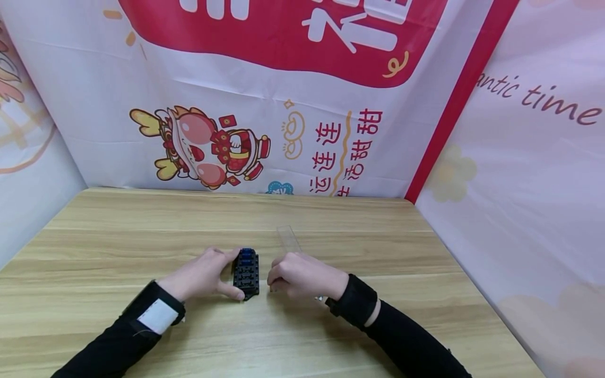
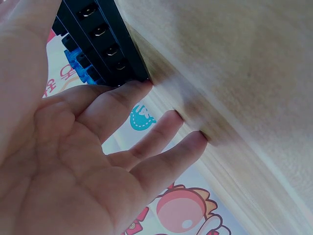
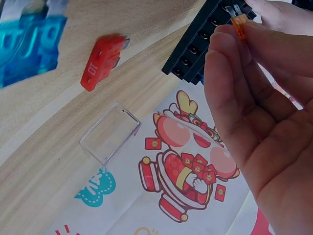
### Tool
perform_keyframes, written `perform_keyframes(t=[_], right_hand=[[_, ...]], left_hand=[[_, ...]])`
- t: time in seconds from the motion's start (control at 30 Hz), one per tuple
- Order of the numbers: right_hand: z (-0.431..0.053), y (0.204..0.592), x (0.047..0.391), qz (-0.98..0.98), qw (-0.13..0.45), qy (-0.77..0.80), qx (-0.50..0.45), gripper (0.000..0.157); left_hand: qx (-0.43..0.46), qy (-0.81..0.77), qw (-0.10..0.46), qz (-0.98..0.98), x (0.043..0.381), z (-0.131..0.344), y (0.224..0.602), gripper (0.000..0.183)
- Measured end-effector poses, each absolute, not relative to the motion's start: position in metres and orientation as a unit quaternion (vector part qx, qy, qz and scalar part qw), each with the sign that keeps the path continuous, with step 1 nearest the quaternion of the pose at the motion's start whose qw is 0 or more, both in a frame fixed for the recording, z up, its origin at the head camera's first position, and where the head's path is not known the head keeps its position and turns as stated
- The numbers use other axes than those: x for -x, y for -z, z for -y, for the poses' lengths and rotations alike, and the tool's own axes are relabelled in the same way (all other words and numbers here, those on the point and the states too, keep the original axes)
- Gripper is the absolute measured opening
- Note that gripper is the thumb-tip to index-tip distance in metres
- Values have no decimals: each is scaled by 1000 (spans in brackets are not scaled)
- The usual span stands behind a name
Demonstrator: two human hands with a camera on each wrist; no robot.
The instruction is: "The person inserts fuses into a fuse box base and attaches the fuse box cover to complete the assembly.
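A black fuse box (image 1: 247, 275), with blue pieces (image 2: 80, 66) at its far end, stands on the table. My left hand (image 1: 208, 275) holds it by its ends, thumb at the near end and index finger at the far one. The other fingertips of that hand touch the tabletop. Just right of the box, my right hand (image 1: 304, 275) pinches a small orange blade fuse (image 3: 239, 25) between thumb and fingers. The fuse's metal prongs point out from the fingertips, beside the box in the right wrist view. In the head view the hand hides this fuse.
On the wooden table (image 1: 142, 226), a clear plastic cover (image 1: 289, 239) lies beyond my right hand. A red blade fuse (image 3: 101, 61) and a blue blade fuse (image 3: 32, 49) lie near the right wrist. Printed cloth walls (image 1: 236, 73) border the back and sides.
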State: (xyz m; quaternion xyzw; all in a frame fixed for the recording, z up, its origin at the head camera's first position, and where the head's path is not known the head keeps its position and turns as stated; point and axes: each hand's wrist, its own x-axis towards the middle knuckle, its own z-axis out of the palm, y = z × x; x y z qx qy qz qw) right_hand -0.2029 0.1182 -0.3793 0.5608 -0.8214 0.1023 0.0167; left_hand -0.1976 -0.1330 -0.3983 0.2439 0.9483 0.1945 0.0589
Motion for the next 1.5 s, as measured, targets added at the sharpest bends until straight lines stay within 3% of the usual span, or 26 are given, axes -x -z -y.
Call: perform_keyframes(t=[1.17, 1.5], right_hand=[[-115, 374, 202, 849, 87, -105, -511, 7], [-116, 380, 203, 836, 153, -127, -511, 6]], left_hand=[[-247, -189, 58, -949, 197, 134, 398, 105], [-248, -190, 62, -948, 197, 134, 398, 106]])
